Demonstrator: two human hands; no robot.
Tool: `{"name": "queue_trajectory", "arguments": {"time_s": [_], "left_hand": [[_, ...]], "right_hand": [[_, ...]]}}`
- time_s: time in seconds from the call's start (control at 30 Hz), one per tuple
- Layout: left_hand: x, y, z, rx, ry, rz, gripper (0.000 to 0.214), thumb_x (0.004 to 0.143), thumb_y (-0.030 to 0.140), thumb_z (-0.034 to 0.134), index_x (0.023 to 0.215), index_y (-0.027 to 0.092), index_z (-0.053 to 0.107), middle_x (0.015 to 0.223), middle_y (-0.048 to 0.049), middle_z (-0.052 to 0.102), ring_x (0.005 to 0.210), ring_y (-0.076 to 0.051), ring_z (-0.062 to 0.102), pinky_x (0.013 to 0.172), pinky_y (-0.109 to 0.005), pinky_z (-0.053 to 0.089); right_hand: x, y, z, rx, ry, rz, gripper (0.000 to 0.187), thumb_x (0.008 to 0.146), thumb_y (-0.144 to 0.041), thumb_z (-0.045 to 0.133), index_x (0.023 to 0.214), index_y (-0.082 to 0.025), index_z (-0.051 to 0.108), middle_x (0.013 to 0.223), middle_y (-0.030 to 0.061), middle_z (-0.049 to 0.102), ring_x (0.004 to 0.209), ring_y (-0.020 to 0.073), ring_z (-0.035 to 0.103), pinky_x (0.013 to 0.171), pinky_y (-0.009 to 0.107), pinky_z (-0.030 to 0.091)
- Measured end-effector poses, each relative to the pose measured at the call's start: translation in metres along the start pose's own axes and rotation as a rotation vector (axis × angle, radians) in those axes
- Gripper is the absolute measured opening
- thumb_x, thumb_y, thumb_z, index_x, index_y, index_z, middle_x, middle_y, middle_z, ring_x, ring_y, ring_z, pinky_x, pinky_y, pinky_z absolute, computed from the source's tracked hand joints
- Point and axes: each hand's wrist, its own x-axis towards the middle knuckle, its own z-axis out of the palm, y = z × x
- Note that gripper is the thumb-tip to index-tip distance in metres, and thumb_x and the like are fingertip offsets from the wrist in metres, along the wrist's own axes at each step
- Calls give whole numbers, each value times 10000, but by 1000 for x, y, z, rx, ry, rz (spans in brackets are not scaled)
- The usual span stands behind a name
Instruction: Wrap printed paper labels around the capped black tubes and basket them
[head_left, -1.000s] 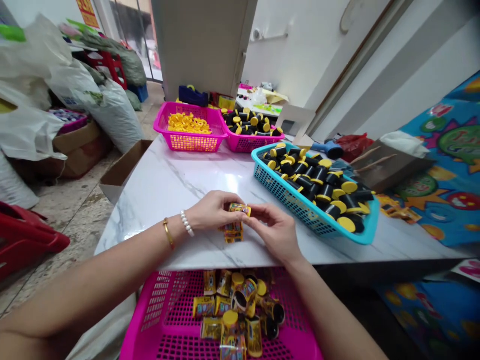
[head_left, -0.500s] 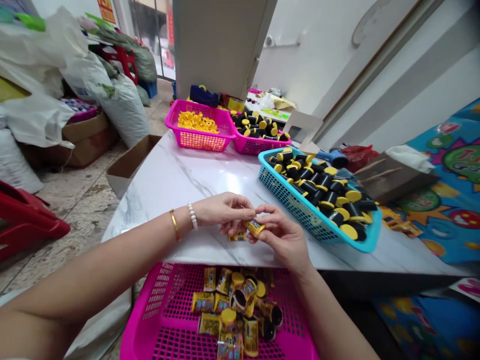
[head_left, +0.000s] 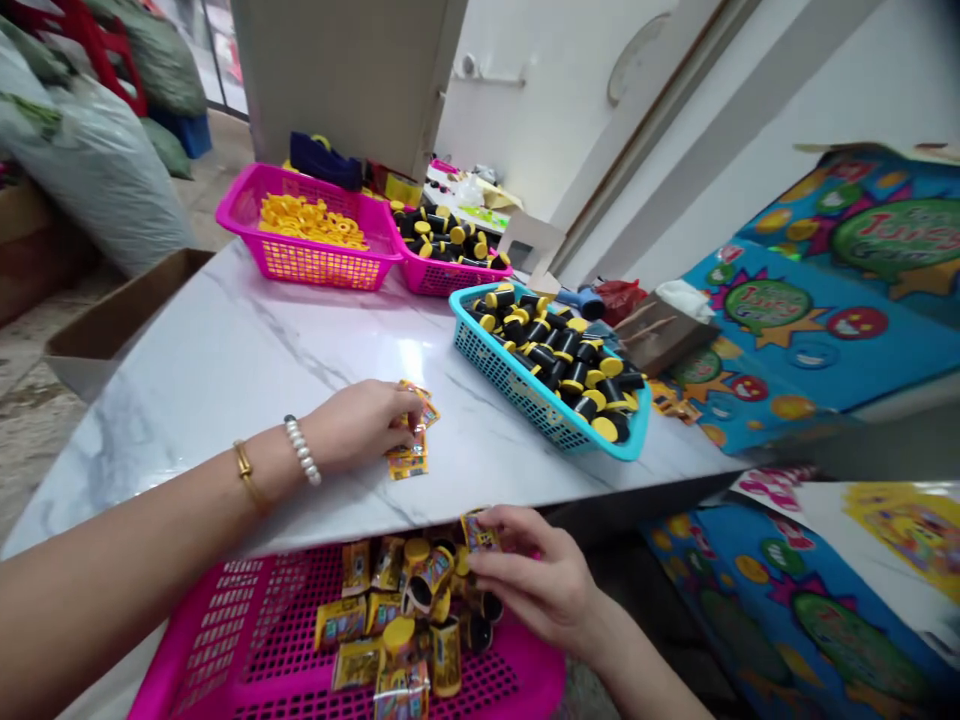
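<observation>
My left hand (head_left: 375, 425), with a pearl bracelet and a gold bangle on its wrist, has its fingers closed on a small yellow printed label (head_left: 409, 463) among a few lying on the marble-patterned table. My right hand (head_left: 544, 575) pinches a small canister in a yellow printed label (head_left: 478, 532) between thumb and fingers, just over the near pink basket (head_left: 247, 685). Several labelled canisters (head_left: 446, 655), some showing yellow caps or dark ends, lie in that basket. Right of my left hand stands a turquoise basket (head_left: 517, 395) heaped with black, yellow-capped canisters (head_left: 566, 345).
At the table's far side, one pink basket (head_left: 322, 268) holds yellow ring-like pieces (head_left: 311, 220); another pink basket (head_left: 450, 277) holds black canisters. An open cardboard box (head_left: 112, 320) is left of the table (head_left: 300, 340). Blue printed cartons (head_left: 810, 320) stand at right.
My hands have parted. The right moved down to the near basket with the labelled canister, while the left went to the labels on the table. The view has turned right.
</observation>
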Motion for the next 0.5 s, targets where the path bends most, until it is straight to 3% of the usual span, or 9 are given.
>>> {"name": "queue_trajectory", "arguments": {"time_s": [0.07,0.1,0.2,0.27,0.37,0.5], "left_hand": [[1,-2,1,163,-67,86,155,697,96,642,714,219,735,736,-44,672,679,-161,550,691,-254,361],[1,-2,1,186,-69,103,155,707,101,635,720,214,741,737,-47,675,672,-159,548,683,-254,361],[2,-1,-3,171,-67,104,88,702,156,676,727,204,746,684,-37,664,607,-145,524,622,-248,350],[3,1,-8,226,-33,58,71,699,210,700,752,195,744,637,-29,644,563,-140,499,581,-249,329],[5,2,-15,441,-1,-21,130,692,259,703,788,174,723,671,-42,650,594,-156,509,583,-263,330],[7,-2,-18,618,-91,-6,114,742,233,618,764,157,700,758,-70,674,662,-171,547,642,-279,370]], "right_hand": [[-5,-1,-15,-108,-26,-14,422,802,-224,704,1216,-281,643,1241,111,602,783,178,670,669,296,582],[-5,-1,-25,-167,24,-7,420,802,-237,707,1214,-280,641,1214,103,623,817,187,675,707,301,580],[3,11,-63,-448,360,128,301,835,-219,661,1128,-285,677,1091,72,675,924,222,667,828,344,542],[11,30,-84,-676,460,281,276,852,-301,640,1119,-244,683,1081,96,673,918,250,659,834,383,520],[22,60,-104,-844,350,424,374,842,-473,605,1065,-191,707,1013,117,678,878,274,648,784,392,502],[35,78,-115,-728,161,529,351,837,-525,571,939,-230,733,969,56,705,746,191,632,681,303,466]]}}
